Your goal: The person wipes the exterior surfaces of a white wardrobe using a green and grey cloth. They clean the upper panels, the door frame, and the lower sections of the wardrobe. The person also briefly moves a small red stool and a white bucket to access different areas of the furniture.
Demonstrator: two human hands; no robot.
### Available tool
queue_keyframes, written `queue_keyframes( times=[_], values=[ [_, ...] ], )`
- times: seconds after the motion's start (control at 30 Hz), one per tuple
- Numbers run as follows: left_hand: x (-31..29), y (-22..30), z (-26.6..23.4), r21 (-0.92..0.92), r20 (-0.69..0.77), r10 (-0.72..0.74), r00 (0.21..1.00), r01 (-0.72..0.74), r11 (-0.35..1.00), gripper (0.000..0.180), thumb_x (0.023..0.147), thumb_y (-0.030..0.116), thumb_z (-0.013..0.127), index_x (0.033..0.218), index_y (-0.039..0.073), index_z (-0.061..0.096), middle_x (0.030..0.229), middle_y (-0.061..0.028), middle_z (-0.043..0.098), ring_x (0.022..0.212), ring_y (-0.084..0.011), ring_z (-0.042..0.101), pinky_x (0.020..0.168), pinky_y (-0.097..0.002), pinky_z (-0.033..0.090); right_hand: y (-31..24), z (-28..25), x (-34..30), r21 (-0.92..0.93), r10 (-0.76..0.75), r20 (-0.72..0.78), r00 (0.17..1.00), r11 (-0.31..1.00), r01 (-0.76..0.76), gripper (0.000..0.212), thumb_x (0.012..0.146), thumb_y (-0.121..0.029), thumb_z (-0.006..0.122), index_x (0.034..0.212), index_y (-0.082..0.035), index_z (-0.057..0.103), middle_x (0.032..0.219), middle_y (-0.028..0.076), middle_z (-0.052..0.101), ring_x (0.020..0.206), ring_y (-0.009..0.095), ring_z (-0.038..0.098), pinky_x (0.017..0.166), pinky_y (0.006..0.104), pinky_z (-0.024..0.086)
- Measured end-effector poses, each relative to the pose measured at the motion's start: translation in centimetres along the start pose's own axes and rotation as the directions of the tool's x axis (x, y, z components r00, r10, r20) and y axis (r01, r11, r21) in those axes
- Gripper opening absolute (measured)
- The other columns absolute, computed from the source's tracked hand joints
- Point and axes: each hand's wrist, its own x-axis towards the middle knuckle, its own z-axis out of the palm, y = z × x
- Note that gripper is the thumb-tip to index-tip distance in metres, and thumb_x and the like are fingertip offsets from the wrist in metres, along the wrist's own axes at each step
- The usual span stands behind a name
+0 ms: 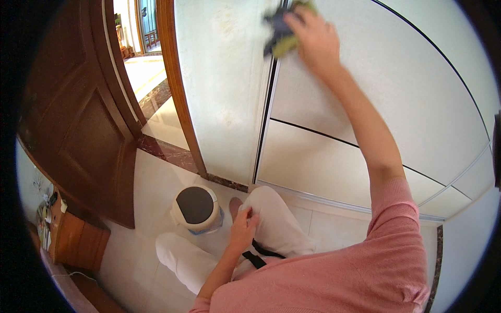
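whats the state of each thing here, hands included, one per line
right hand: raised, closed around the cloth
cloth: bunched, blurred, up by the white cabinet's frame edge
left hand: low, by the knee, fingers curled; no held thing clearly visible
bin: upright on the floor
bin lid: shut
brown door: open
white cabinet: appears shut

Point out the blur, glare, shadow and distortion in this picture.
Head view: blur smears the dark and yellow-green cloth in the right hand; head view: glare bleaches the floor beyond the doorway; head view: a soft shadow greys the pale panel near the raised arm; head view: fisheye bends the brown door toward the black rim.
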Motion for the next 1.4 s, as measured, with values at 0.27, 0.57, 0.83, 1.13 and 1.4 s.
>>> queue_keyframes(
  times=[0.27,0.57,0.83,1.13,1.4],
  values=[
    [1.1,4.4,1.2,0.29,-0.123,0.235,0.964,-0.191,0.938,0.038,0.091,0.035,0.065,0.105,0.001,0.057,0.102,-0.0182,0.062,0.101,-0.0388,0.059,0.082,-0.0462,0.047,-0.7,0.4,2.6,-0.033,0.007,0.007,1.0,0.999,-0.007,0.025,0.077,-0.008,0.064,0.102,-0.011,0.066,0.115,0.007,0.058,0.105,0.028,0.055,0.079,0.0429,0.044],
    [2.1,5.2,0.0,0.195,0.312,0.087,0.946,-0.153,0.969,0.025,0.09,0.029,0.059,0.086,0.004,0.06,0.077,-0.0199,0.065,0.076,-0.0406,0.063,0.067,-0.0479,0.047,-0.4,-0.1,-0.5,0.072,-0.22,0.212,0.952,0.975,0.209,0.026,0.073,-0.011,0.069,0.098,-0.015,0.066,0.11,0.002,0.057,0.107,0.022,0.055,0.078,0.0418,0.044],
    [1.3,5.4,1.3,0.065,0.407,0.138,0.903,-0.179,0.982,0.029,0.092,0.029,0.061,0.087,0.001,0.059,0.073,-0.0181,0.06,0.067,-0.0292,0.059,0.064,-0.0409,0.045,0.1,-2.0,9.1,-0.101,0.017,0.019,1.0,0.995,-0.015,0.022,0.08,-0.011,0.062,0.101,-0.005,0.062,0.117,0.012,0.057,0.115,0.033,0.052,0.085,0.0463,0.045],
    [0.5,4.1,0.5,0.101,0.394,-0.029,0.919,-0.012,0.995,0.027,0.092,0.03,0.06,0.088,0.003,0.06,0.075,-0.0156,0.063,0.07,-0.0319,0.061,0.066,-0.0413,0.046,-6.0,2.3,-12.7,0.111,-0.281,0.349,0.894,0.96,0.258,0.023,0.082,-0.014,0.062,0.104,-0.017,0.063,0.127,0.002,0.057,0.113,0.025,0.051,0.084,0.0428,0.041],
    [0.8,0.5,-11.3,0.242,0.064,-0.153,0.986,0.133,0.961,0.023,0.092,0.023,0.062,0.103,0.003,0.067,0.088,-0.0099,0.07,0.084,-0.0197,0.067,0.078,-0.0341,0.052,3.7,-1.7,-10.3,-0.048,-0.235,0.32,0.918,0.963,0.264,0.032,0.082,-0.013,0.062,0.112,-0.019,0.065,0.122,0.002,0.059,0.113,0.021,0.055,0.083,0.0384,0.044]
  ],
)
